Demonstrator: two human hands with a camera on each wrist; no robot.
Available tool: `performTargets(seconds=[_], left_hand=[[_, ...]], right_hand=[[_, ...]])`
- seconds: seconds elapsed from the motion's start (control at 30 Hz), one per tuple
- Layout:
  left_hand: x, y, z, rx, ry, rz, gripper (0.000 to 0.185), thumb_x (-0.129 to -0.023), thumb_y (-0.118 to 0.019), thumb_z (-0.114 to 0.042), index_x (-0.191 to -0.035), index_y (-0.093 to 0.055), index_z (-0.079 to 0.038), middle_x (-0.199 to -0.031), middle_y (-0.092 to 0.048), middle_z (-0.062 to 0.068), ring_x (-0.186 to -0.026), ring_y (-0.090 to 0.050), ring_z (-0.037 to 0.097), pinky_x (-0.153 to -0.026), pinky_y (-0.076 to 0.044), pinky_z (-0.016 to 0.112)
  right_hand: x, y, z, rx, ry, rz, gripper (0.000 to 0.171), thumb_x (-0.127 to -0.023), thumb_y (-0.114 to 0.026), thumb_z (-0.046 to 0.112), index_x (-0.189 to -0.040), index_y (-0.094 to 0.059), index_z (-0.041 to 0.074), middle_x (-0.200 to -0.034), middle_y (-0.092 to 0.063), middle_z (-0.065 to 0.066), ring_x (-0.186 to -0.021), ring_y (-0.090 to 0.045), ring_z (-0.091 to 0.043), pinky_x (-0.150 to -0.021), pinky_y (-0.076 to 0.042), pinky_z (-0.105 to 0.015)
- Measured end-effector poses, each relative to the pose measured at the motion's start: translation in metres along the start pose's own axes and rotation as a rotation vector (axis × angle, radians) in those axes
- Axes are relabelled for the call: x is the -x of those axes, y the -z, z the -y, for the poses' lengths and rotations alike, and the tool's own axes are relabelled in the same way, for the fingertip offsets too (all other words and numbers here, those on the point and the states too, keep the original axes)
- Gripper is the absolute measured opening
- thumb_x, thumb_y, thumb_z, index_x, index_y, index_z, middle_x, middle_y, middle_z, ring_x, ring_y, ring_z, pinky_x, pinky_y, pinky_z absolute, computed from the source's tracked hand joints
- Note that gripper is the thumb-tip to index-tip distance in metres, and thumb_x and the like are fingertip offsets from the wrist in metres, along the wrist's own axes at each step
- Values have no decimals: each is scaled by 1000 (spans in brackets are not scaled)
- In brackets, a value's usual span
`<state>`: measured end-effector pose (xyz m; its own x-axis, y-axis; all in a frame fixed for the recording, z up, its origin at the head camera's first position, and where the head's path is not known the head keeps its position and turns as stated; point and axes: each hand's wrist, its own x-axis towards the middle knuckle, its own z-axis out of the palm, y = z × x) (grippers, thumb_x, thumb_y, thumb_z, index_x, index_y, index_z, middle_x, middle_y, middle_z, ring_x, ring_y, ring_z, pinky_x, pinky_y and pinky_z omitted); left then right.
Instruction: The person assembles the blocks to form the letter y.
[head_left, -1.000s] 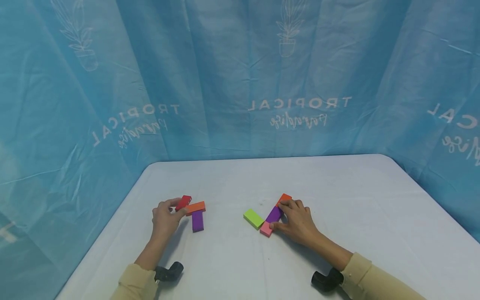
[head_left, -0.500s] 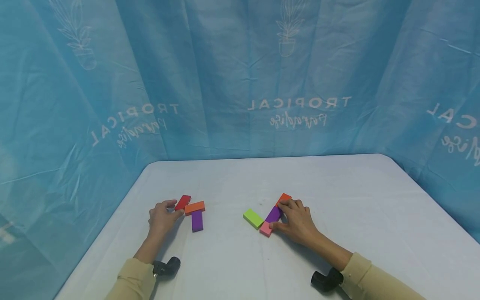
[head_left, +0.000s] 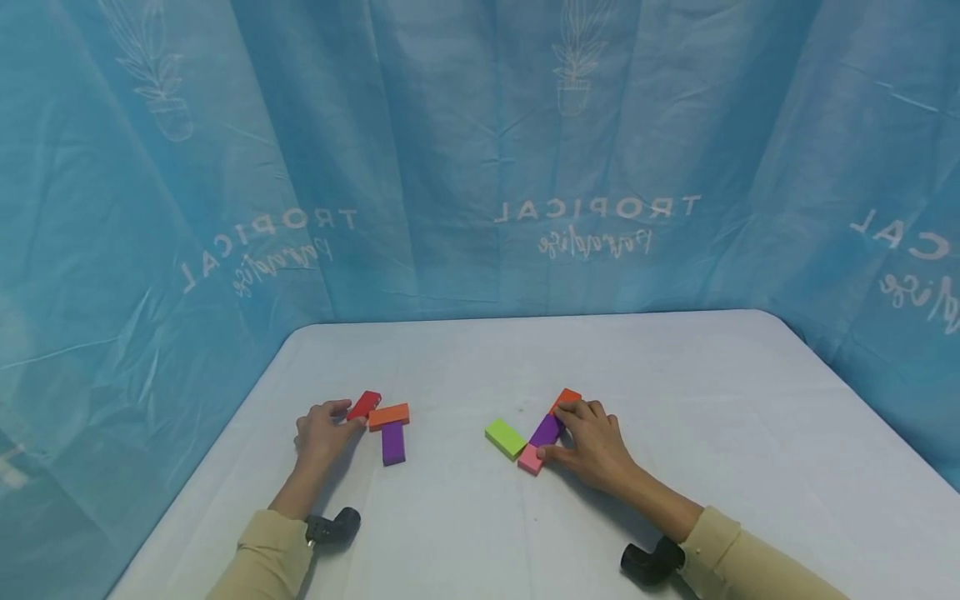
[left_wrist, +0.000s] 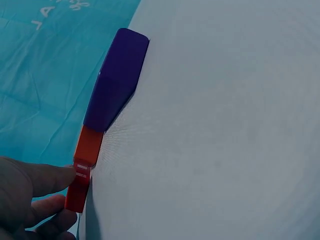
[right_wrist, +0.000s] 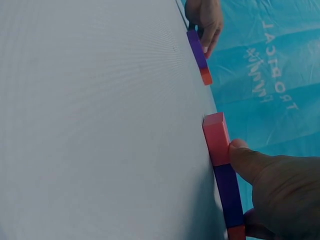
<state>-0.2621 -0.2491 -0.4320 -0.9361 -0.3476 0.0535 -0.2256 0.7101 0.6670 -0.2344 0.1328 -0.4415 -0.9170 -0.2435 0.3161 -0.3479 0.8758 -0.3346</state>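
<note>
On the white table at left, a red block, an orange block and a purple block form a bent line. My left hand holds the red block, its thumb close to the orange block's end. Right of centre, a pink block, a second purple block and a second orange block run end to end in a slanted row. Along that row's right side lies my right hand, thumb touching the pink block, a fingertip where purple meets orange. A green block angles off near the pink end.
The white cloth of the table reaches back to a blue printed curtain, which also runs down both sides. Black wrist mounts sit at both cuffs, close over the table. The two block groups stand apart from each other.
My left hand has drawn back slightly to the left, its fingers shifting along the red block. The right hand and its row of blocks have stayed in place.
</note>
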Motion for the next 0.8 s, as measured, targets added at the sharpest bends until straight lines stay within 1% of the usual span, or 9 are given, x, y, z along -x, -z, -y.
performTargets(seconds=[0.23, 0.4, 0.53, 0.67, 0.8], left_hand=[[-3, 1, 1, 8, 19, -4, 48, -88, -61, -20, -130, -51, -1, -129, -48, 24, -121, -32, 41, -95, -29, 58], [-4, 0, 2, 4, -8, -5, 48, -87, -62, -20, -129, -52, 0, -128, -49, 24, -121, -33, 41, -97, -25, 58], [-5, -2, 2, -4, -23, -18, 44, -87, -62, -19, -127, -54, 0, -125, -52, 24, -117, -36, 40, -96, -24, 58], [-5, -3, 2, -1, -20, -22, 41, -88, -61, -18, -125, -56, 0, -124, -53, 24, -116, -37, 40, -96, -24, 58], [-5, -2, 2, 25, -8, -20, 39, -88, -60, -15, -125, -57, 0, -124, -51, 25, -117, -36, 41, -96, -24, 58]], right_hand=[[0, 1, 1, -5, -5, 2, 70, -73, -74, 49, -126, -60, 7, -126, -56, -6, -117, -46, -29, -82, -36, -43], [0, 1, 2, 0, -4, -3, 69, -73, -75, 48, -126, -60, 6, -125, -57, -6, -116, -46, -29, -81, -36, -43], [0, 0, 2, -4, -8, 2, 69, -73, -75, 48, -126, -59, 6, -125, -56, -7, -116, -46, -29, -82, -36, -43], [1, 0, 2, -7, -6, -1, 69, -73, -75, 47, -126, -60, 6, -125, -56, -7, -116, -46, -29, -81, -36, -43], [1, 0, 2, -4, -1, -11, 68, -72, -75, 46, -125, -60, 6, -125, -56, -7, -115, -46, -29, -80, -36, -43]])
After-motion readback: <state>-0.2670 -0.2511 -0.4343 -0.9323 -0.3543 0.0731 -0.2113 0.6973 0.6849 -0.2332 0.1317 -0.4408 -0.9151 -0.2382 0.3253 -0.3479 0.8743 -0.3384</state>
